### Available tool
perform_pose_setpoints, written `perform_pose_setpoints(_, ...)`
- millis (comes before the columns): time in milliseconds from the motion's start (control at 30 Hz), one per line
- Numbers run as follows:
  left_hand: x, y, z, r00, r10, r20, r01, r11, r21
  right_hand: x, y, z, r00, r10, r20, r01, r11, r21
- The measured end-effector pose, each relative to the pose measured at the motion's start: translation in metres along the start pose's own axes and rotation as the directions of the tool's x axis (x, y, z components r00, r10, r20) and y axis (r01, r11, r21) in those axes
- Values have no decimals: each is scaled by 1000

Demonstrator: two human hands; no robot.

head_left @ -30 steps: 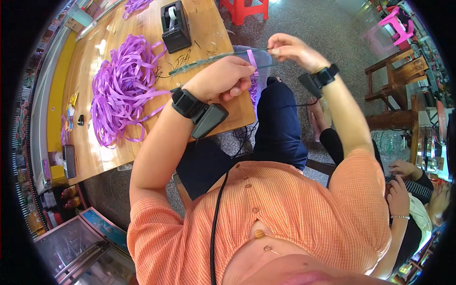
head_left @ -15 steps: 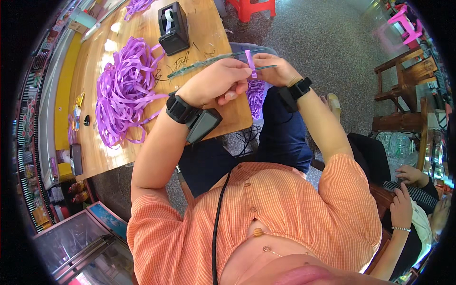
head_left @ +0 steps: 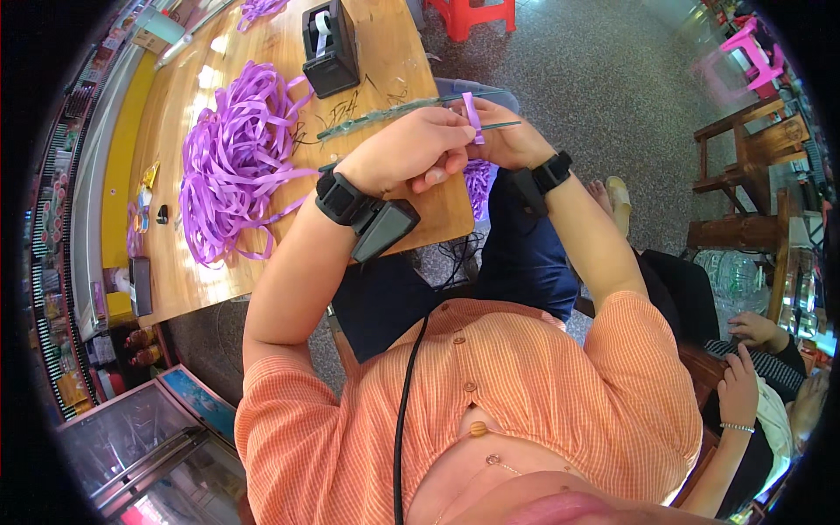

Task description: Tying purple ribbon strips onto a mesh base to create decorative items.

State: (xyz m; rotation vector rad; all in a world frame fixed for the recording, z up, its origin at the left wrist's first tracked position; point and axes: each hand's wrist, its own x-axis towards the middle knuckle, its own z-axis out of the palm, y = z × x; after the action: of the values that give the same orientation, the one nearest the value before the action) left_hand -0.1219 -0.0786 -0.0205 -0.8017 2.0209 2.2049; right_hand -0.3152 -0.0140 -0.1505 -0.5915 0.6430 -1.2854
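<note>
A short loop-like strip of purple ribbon [head_left: 473, 115] stands upright between my hands at the table's right edge. My left hand [head_left: 418, 147] is closed, its thumb and forefinger pinching the ribbon's lower part. A thin dark green stick [head_left: 503, 125] runs under my left hand, past the ribbon and across my right hand [head_left: 509, 142]. The right fingers curl around the ribbon and stick; their tips are partly hidden. Just beyond my hands lies a second green stick with clear wrapping [head_left: 372, 118], reaching over the table edge.
A big heap of purple ribbon [head_left: 236, 166] covers the wooden table's [head_left: 376, 48] left part. Behind my hands stands a black tape dispenser [head_left: 332, 66]. More purple ribbon [head_left: 479, 184] sits below the table edge. Another person's hand [head_left: 738, 385] shows at lower right.
The whole view has shifted a little, so the table and hands appear slightly further right. Both hands keep their hold around the purple ribbon, with the right hand turned slightly inward.
</note>
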Motion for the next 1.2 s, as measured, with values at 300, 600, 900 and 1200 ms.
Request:
perform_pose_setpoints(300, 1, 2, 2, 1000, 6, 12, -6, 1000, -16, -9, -9, 28, 995, -15, 94, -17, 943, 332)
perform_pose_setpoints(600, 2, -3, -1, 999, 16, 35, -17, 999, 31, -7, -11, 22, 992, -5, 129, -26, 969, 244)
perform_pose_setpoints(900, 1, -2, -2, 1000, 11, 27, -14, 994, 113, -30, -25, 38, 977, -3, -212, 1, 1000, -12)
perform_pose_setpoints(1200, 9, -11, -6, 995, 90, 51, -96, 989, 110, -30, -29, 37, 943, 31, -330, -65, 993, -94)
